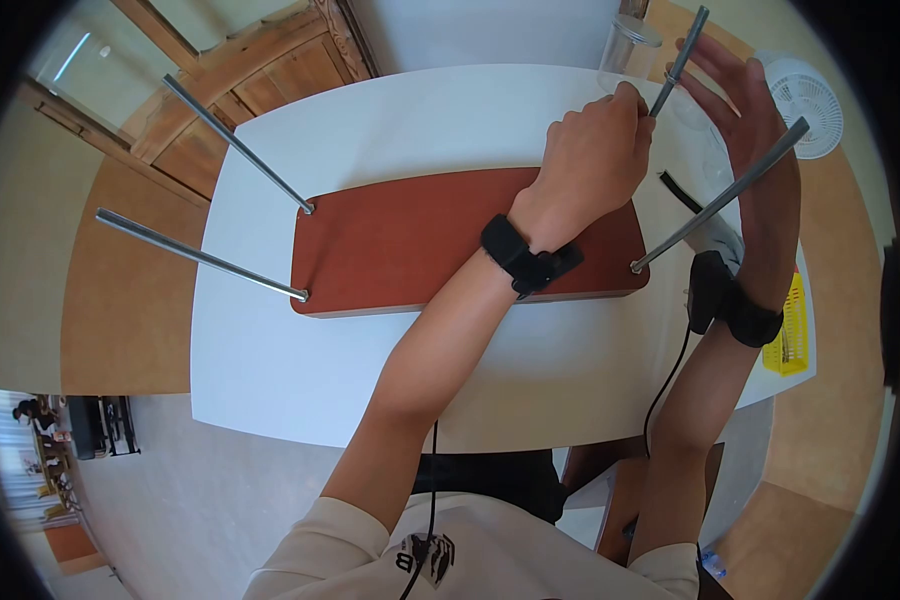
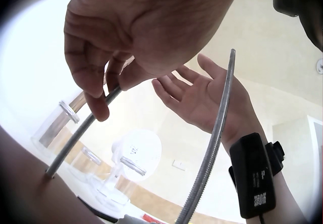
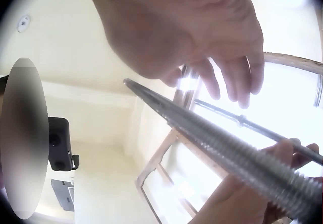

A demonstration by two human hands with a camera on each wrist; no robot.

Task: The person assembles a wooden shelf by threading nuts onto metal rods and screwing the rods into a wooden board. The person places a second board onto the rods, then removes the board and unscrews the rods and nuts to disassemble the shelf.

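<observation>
A red-brown board (image 1: 410, 235) lies on the white table with a metal rod rising from each corner. My left hand (image 1: 595, 150) pinches the far right threaded rod (image 2: 75, 141) between thumb and fingers, partway up. A small nut (image 3: 242, 119) sits on that rod above the left hand. Beside the rod's upper end, my right hand (image 1: 765, 150) has its fingers extended and loosely bent, holding nothing. Between the right wrist camera and the left hand, the near right rod (image 3: 217, 151) slants across the view. Two more rods (image 1: 240, 145) stand at the board's left end.
The white table (image 1: 270, 380) has a yellow basket (image 1: 790, 335) at its right edge. A lidded clear jar (image 1: 628, 50) stands at the back, near a white fan (image 1: 808, 105). A grey item (image 1: 715, 235) lies beside the board's right end.
</observation>
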